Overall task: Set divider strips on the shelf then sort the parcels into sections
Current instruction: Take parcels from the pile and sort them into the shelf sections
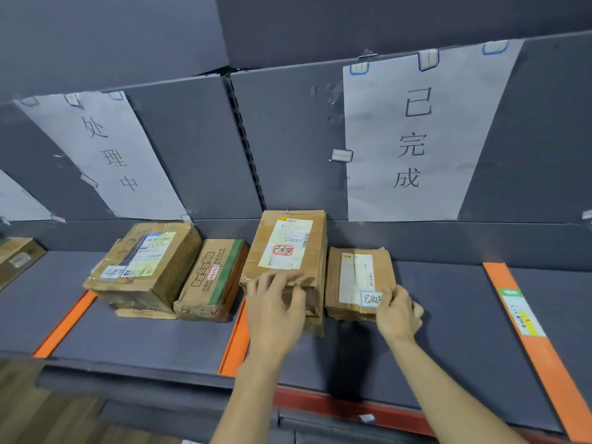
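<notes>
Several cardboard parcels lie on the grey shelf [144, 334]. Three orange divider strips split it: a left strip [64, 325], a middle strip [235, 344] and a right strip [538, 344]. In the section under the right paper sign [416, 136], my left hand [275, 309] rests with straight fingers on the near end of a tall parcel [288, 245]. My right hand [400, 312] grips the near right corner of a small flat parcel [355, 277] beside it. Two more parcels, a large one [144, 264] and a green-taped one [211, 280], sit under the left sign [105, 155].
Another parcel [16, 254] shows at the far left edge, beyond the left strip. The right strip carries a green and yellow label [522, 312]. An orange-red beam [352, 408] runs along the shelf front. A grey back panel rises behind the parcels.
</notes>
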